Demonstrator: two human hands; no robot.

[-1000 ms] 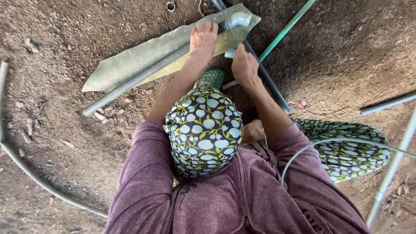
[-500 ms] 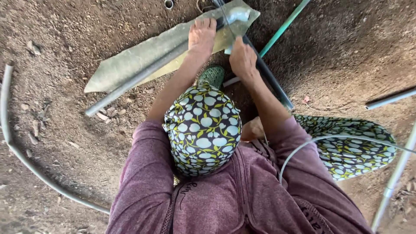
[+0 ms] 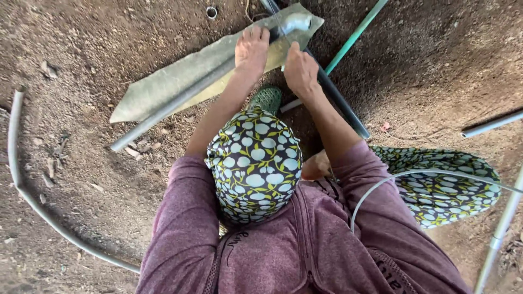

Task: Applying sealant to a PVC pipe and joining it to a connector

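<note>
a curved grey tube arcs over the dirt at far left. a long grey pipe lies on a flat greenish sheet, its long axis running from lower left up to upper right, ending in a pale fitting. the left hand rests on the pipe near that upper end, fingers laid over it and pressing down; whether they curl around it cannot be told. just to its right, the right hand sits beside the pipe, nearer the fitting, fingers bunched as if pinching something too small to see. a dark pipe and a green rod cross behind. both hands lie close together, the pipe's free length stretching away to the left.
</note>
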